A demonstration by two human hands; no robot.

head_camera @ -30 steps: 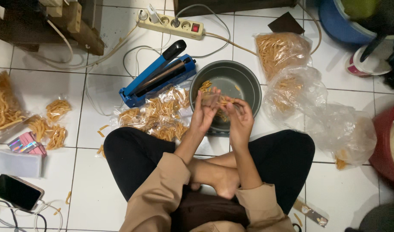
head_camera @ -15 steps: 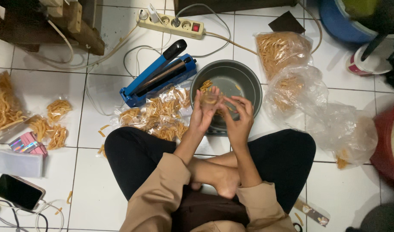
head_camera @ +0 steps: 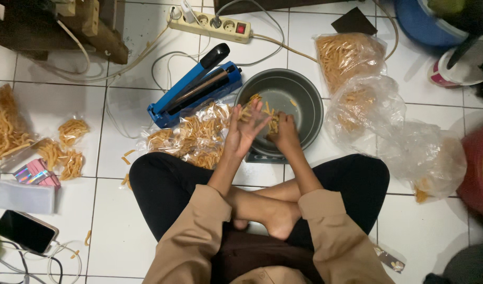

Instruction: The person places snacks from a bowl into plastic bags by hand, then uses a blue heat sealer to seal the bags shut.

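Head view, looking straight down: the small clear bag is sitting upright in the left hand, over the near rim of the grey metal pot. It is looking thin and almost see-through, with a few orange-yellow snack sticks showing through it. I would judge it very light, soft and slippery, crumpling at any squeeze, and best taken by the open mouth edge so the film is staying taut; the sticks seem stiff and brittle, so a loose scoop should be suiting them better than a hard pinch. The left fingers are fanning upward and spread, cradling the bag against the palm. The right hand is dipping into the pot just beside it, fingers curled together over a small clutch of sticks, though exactly how many it is gripping I cannot tell.

Just left of the pot, a heap of filled little packets is lying on the white tiled floor, touching the blue heat sealer, whose cord is running toward the power strip. To the right, big clear sacks of the same snack are slumping together. Well off to the left, more packets, a stack of empty bags and a phone are resting on the tiles.
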